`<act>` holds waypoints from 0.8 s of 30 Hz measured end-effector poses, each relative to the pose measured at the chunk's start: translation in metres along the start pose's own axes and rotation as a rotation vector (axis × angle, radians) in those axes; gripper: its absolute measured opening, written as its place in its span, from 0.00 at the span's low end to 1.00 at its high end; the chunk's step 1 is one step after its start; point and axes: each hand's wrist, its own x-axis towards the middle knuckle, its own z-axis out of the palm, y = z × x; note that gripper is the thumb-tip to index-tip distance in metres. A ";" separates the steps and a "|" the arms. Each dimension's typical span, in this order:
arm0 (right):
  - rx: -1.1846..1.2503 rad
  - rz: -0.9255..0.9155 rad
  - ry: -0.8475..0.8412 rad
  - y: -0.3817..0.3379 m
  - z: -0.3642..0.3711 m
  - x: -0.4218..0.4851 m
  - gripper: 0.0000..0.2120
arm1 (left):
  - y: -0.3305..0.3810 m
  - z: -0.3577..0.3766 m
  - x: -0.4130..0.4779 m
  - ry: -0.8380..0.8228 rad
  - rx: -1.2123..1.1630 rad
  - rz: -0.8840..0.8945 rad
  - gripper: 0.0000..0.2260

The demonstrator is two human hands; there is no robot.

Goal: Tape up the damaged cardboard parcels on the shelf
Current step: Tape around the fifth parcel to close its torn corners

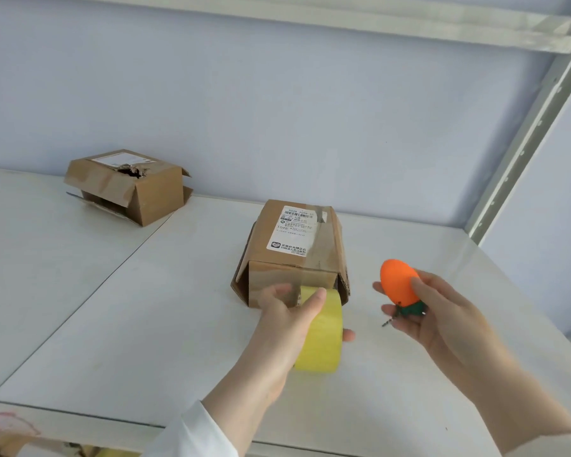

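Head view: tape roll (pixel 323 338) in left fingers (pixel 312 303), just before near parcel (pixel 294 258); orange tool (pixel 398 280) in right fingers (pixel 426 288).

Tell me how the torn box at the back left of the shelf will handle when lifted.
The torn box probably flexes under a grip: a ragged hole breaks its top panel. Its loose flaps hang open at one end, so they may flop and anything inside could slide out. Flat-sided, it should not roll.

Bright even daylight, faint soft shadows, wide-angle edge bending, slight overall blur
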 end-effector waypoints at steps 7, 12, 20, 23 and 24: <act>0.039 -0.105 -0.167 -0.013 0.031 0.012 0.14 | 0.013 -0.009 -0.002 -0.114 0.066 -0.023 0.13; -0.105 -0.149 -0.220 -0.011 0.043 0.022 0.11 | 0.013 -0.011 0.005 -0.151 0.030 -0.077 0.14; -0.661 -0.372 -0.181 -0.011 0.049 0.017 0.14 | 0.003 -0.007 0.004 -0.113 -0.087 -0.025 0.09; -0.856 -0.508 -0.121 -0.010 0.056 0.012 0.15 | 0.001 -0.006 0.004 -0.106 -0.114 -0.019 0.08; -0.884 -0.544 -0.116 -0.009 0.058 0.010 0.15 | 0.000 -0.006 0.005 -0.104 -0.121 -0.017 0.08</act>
